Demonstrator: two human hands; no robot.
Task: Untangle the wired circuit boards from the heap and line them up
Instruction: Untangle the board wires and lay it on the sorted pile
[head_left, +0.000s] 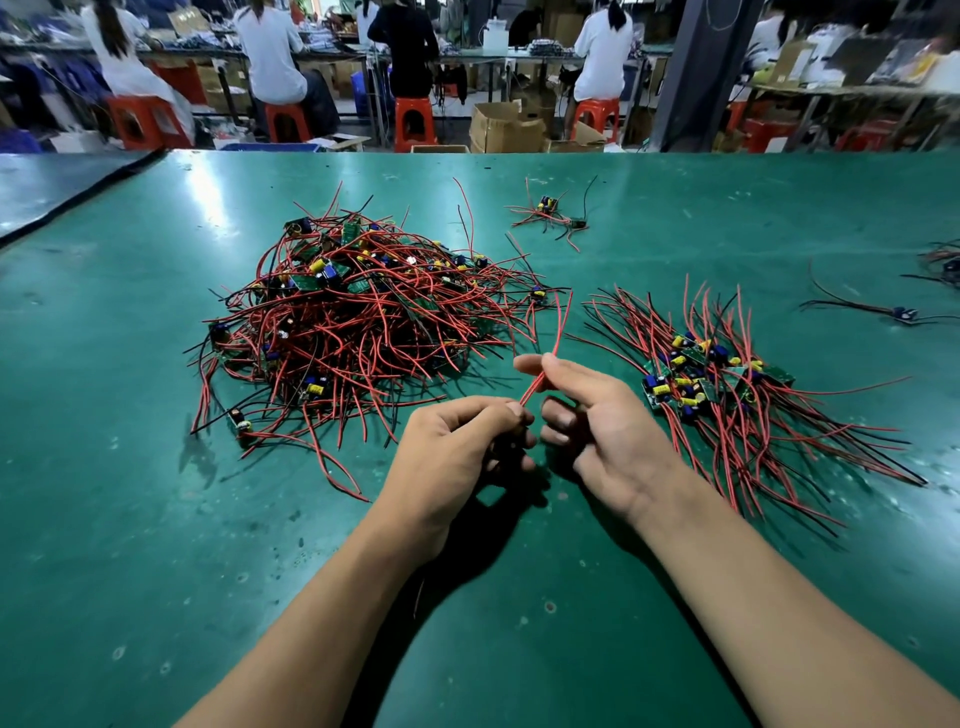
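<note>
A tangled heap (358, 317) of small green circuit boards with red and black wires lies on the green table (519, 597), left of centre. To the right, a row of boards (711, 379) lies side by side with their wires fanned out. My left hand (457, 447) is closed around a board that its fingers hide. That board's red wires (558, 332) run up and away from it. My right hand (597, 415) pinches these red wires between thumb and forefinger, just in front of the heap.
A small cluster of wired boards (550, 213) lies at the back of the table. One stray board (906, 313) and more wires (945, 265) sit at the right edge. Beyond the table's far edge, people sit on red stools at benches, with cardboard boxes (506, 127) on the floor.
</note>
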